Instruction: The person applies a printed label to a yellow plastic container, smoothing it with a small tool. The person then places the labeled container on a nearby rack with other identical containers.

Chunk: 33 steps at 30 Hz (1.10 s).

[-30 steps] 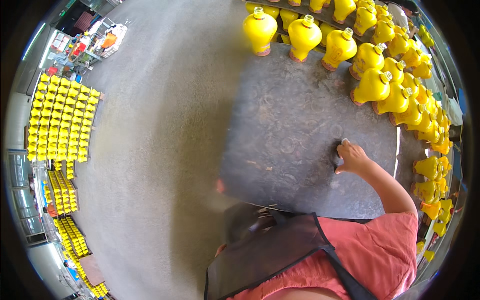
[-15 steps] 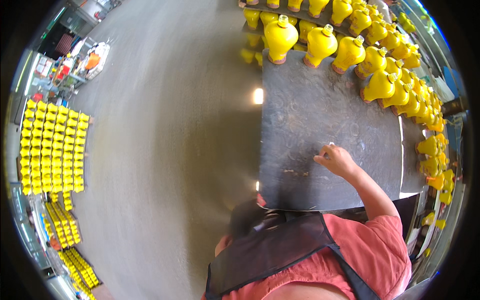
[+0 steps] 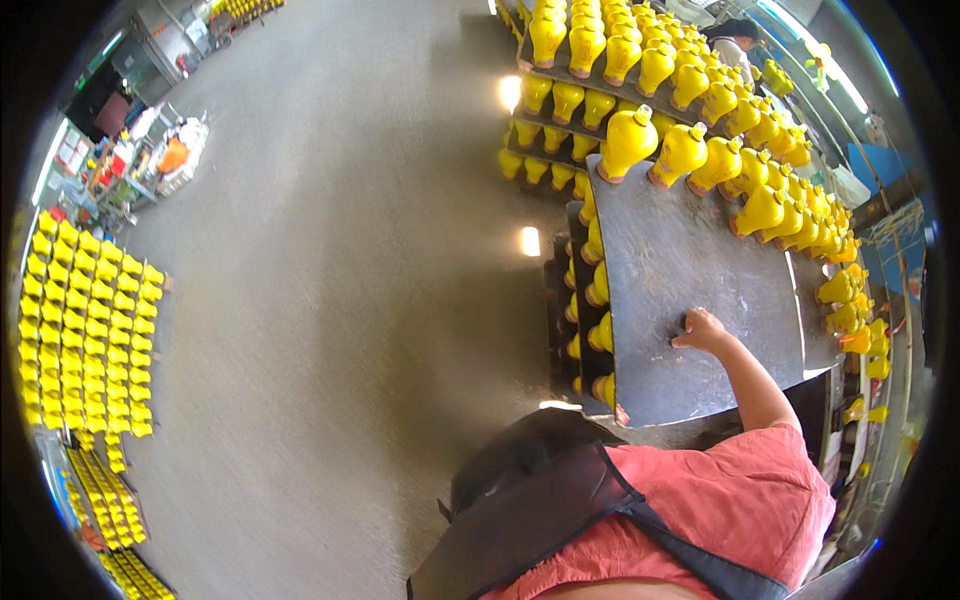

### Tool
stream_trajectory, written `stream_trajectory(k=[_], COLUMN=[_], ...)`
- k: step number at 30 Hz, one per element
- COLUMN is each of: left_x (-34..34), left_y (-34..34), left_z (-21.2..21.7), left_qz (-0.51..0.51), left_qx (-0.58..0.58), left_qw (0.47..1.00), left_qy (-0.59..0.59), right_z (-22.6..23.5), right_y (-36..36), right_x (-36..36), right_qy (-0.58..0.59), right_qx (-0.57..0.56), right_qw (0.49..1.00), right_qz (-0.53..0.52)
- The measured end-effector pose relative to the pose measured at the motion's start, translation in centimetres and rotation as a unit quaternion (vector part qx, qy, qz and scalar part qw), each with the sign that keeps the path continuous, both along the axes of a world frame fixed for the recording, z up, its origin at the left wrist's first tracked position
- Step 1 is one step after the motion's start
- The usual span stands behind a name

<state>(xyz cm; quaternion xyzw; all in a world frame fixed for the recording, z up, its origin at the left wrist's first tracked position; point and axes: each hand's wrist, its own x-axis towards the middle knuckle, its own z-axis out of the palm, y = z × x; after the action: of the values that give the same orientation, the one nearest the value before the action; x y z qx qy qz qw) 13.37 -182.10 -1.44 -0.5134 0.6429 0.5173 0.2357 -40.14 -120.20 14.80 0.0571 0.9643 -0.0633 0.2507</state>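
Right of the frame's centre, I'm viewing a scuffed, dark grey board (image 3: 700, 265), glossy yellow bottles (image 3: 629, 145) standing along its upper edge. Over it the curled right hand (image 3: 701, 330) is reaching, grip unclear; the left hand's state I'm not discerning.

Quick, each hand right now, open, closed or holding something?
Left hand: not visible, so its state can't be told.
Right hand: partly curled over the board; can't tell whether it holds anything.

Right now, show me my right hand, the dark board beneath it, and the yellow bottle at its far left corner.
Right hand (image 3: 703, 330): head view, back of hand.
Dark board (image 3: 685, 255): head view, bare upper surface.
Yellow bottle (image 3: 629, 141): head view, rounded upper body.
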Motion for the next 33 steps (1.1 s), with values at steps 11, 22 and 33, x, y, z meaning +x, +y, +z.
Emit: stream_trajectory(k=[11, 22, 33], left_x=[-19.7, -52.4, -69.7], left_y=[-9.9, -11.8, -7.2], left_z=[0.7, 4.6, 0.8], left_qz=[-0.117, -0.294, -0.426], left_qx=[0.001, 0.067, 0.08], left_qw=[0.992, 0.946, 0.9], left_qy=[0.037, 0.116, 0.052], right_z=[-0.7, 0.3, 16.8], right_y=[0.1, -1.3, -8.1], right_x=[1.1, 3.0, -5.6], right_qy=[0.029, 0.09, 0.278], right_qx=[-0.036, -0.104, -0.161], right_qw=[0.997, 0.982, 0.923], right_qz=[-0.065, -0.129, -0.212])
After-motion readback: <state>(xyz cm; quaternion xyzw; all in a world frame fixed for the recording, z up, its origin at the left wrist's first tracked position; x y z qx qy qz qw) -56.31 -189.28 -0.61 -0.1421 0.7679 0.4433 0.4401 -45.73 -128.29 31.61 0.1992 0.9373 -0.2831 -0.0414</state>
